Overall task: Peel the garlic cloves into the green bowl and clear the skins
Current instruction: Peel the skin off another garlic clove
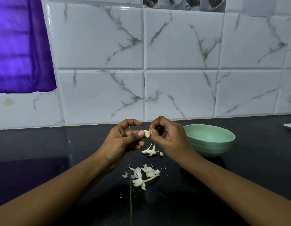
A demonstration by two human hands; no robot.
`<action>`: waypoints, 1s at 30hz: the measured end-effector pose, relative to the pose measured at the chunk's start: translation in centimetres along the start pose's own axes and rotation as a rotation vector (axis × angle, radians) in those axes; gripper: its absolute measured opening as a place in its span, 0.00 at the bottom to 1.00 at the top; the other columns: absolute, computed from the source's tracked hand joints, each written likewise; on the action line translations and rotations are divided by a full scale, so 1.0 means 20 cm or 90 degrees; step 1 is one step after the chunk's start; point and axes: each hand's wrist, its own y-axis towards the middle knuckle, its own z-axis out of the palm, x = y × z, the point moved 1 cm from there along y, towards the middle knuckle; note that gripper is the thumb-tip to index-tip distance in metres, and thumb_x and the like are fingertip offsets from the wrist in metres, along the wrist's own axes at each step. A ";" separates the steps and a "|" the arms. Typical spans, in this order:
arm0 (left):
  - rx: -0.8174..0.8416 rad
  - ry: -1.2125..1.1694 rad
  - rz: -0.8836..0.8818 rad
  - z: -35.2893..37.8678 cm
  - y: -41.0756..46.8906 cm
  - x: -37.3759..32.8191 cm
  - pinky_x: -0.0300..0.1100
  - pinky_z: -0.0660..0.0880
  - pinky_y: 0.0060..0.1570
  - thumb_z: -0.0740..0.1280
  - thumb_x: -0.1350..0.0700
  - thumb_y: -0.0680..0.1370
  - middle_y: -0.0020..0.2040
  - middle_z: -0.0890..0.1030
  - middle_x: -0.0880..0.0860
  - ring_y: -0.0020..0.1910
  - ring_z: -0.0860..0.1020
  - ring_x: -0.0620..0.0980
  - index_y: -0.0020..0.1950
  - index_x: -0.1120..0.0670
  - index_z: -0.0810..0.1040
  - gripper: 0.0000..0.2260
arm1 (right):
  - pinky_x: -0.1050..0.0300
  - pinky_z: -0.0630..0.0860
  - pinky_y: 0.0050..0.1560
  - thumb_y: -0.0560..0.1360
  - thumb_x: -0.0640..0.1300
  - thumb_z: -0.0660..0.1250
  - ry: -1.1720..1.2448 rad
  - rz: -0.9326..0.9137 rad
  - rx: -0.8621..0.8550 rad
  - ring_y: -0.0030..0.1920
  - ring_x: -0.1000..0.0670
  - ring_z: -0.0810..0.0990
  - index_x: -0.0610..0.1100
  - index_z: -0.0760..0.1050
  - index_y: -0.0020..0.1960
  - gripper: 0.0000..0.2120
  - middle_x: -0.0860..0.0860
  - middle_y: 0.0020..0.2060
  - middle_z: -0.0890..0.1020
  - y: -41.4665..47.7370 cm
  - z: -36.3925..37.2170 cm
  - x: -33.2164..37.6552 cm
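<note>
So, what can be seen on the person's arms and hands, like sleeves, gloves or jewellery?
Both forearms are bare right to the bottom edge of the picture; no sleeve shows. The left hand and right hand wear no gloves, and no ring, watch or bracelet is visible. The fingernails look short and unpainted.

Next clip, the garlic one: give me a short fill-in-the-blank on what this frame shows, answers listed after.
1. Both hands, the left hand and the right hand, pinch one garlic clove above the ____ countertop.
2. The green bowl stands on the person's ____ side.
3. The loose skins lie ____ the bowl, on the counter.
4. The pile of unpeeled cloves sits ____ the skins and the raised hands.

Missing words: black; right; outside; between
</note>
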 end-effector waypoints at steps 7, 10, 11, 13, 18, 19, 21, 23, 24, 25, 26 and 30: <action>0.042 0.014 0.000 -0.03 0.00 0.00 0.36 0.74 0.28 0.73 0.66 0.69 0.31 0.80 0.53 0.26 0.76 0.47 0.51 0.56 0.72 0.15 | 0.54 0.76 0.34 0.73 0.45 0.65 0.087 0.105 0.000 0.31 0.52 0.75 0.51 0.72 0.39 0.05 0.54 0.30 0.76 0.01 -0.01 0.00; 0.063 0.031 -0.009 -0.03 -0.01 0.01 0.38 0.74 0.29 0.71 0.64 0.67 0.34 0.81 0.56 0.27 0.77 0.48 0.51 0.56 0.73 0.15 | 0.50 0.79 0.34 0.76 0.35 0.65 0.141 0.171 -0.038 0.31 0.52 0.76 0.49 0.73 0.39 0.11 0.54 0.29 0.75 0.04 -0.09 -0.03; 0.062 0.028 -0.010 -0.03 -0.01 0.02 0.38 0.75 0.30 0.72 0.65 0.68 0.35 0.81 0.56 0.29 0.78 0.49 0.51 0.56 0.73 0.15 | 0.48 0.80 0.35 0.75 0.35 0.65 0.128 0.166 -0.022 0.30 0.51 0.76 0.48 0.74 0.38 0.11 0.54 0.29 0.76 0.04 -0.10 -0.02; 0.055 0.029 -0.010 -0.03 -0.01 0.01 0.38 0.76 0.32 0.73 0.66 0.69 0.37 0.82 0.57 0.32 0.80 0.49 0.54 0.56 0.73 0.17 | 0.44 0.79 0.38 0.74 0.35 0.67 0.100 0.156 0.027 0.30 0.50 0.76 0.48 0.75 0.38 0.10 0.54 0.28 0.76 0.04 -0.10 -0.01; 0.031 0.053 -0.024 -0.06 0.00 0.01 0.38 0.78 0.33 0.70 0.63 0.67 0.45 0.85 0.55 0.38 0.82 0.49 0.57 0.56 0.72 0.19 | 0.46 0.80 0.35 0.73 0.35 0.66 0.074 0.230 0.060 0.27 0.52 0.77 0.46 0.76 0.37 0.09 0.55 0.25 0.76 0.04 -0.09 -0.01; 0.027 0.057 -0.026 -0.06 0.00 0.00 0.39 0.78 0.33 0.70 0.63 0.67 0.46 0.85 0.55 0.39 0.83 0.50 0.57 0.56 0.72 0.19 | 0.48 0.80 0.33 0.74 0.35 0.65 0.081 0.256 0.061 0.26 0.52 0.76 0.44 0.76 0.37 0.09 0.54 0.25 0.76 0.04 -0.10 -0.02; 0.020 0.062 -0.027 -0.08 0.00 0.00 0.39 0.78 0.33 0.70 0.62 0.67 0.47 0.85 0.55 0.39 0.83 0.50 0.57 0.56 0.73 0.19 | 0.53 0.79 0.30 0.74 0.35 0.64 0.084 0.293 0.075 0.24 0.52 0.74 0.41 0.76 0.38 0.08 0.51 0.26 0.75 0.05 -0.12 -0.02; 0.012 0.062 -0.027 -0.08 0.00 0.00 0.38 0.78 0.33 0.70 0.62 0.67 0.47 0.85 0.55 0.39 0.83 0.50 0.56 0.56 0.73 0.19 | 0.55 0.78 0.28 0.75 0.36 0.64 0.076 0.317 0.107 0.24 0.52 0.73 0.40 0.76 0.38 0.07 0.49 0.26 0.75 0.06 -0.12 -0.02; 0.007 0.060 -0.026 -0.08 0.00 0.00 0.38 0.78 0.33 0.70 0.63 0.67 0.46 0.85 0.55 0.39 0.83 0.50 0.55 0.55 0.74 0.18 | 0.56 0.77 0.28 0.75 0.36 0.64 0.076 0.333 0.141 0.23 0.53 0.73 0.40 0.77 0.39 0.07 0.49 0.27 0.75 0.06 -0.12 -0.02; 0.004 0.057 -0.024 -0.08 0.00 0.00 0.38 0.78 0.33 0.70 0.63 0.66 0.46 0.85 0.55 0.40 0.84 0.50 0.55 0.55 0.74 0.18 | 0.58 0.76 0.27 0.75 0.36 0.64 0.082 0.348 0.193 0.23 0.53 0.72 0.40 0.77 0.39 0.08 0.50 0.26 0.76 0.06 -0.12 -0.02; 0.001 0.054 -0.022 -0.08 0.00 0.00 0.38 0.78 0.33 0.70 0.63 0.66 0.46 0.85 0.54 0.40 0.84 0.50 0.54 0.55 0.74 0.18 | 0.59 0.75 0.26 0.76 0.36 0.64 0.091 0.358 0.260 0.22 0.54 0.72 0.41 0.78 0.39 0.08 0.50 0.26 0.76 0.06 -0.12 -0.02; -0.002 0.053 -0.022 -0.08 0.00 0.00 0.38 0.79 0.33 0.70 0.63 0.65 0.46 0.85 0.54 0.40 0.84 0.49 0.51 0.55 0.76 0.15 | 0.63 0.71 0.25 0.72 0.39 0.72 0.058 0.315 0.444 0.22 0.56 0.71 0.45 0.78 0.36 0.07 0.53 0.24 0.76 0.02 -0.10 -0.02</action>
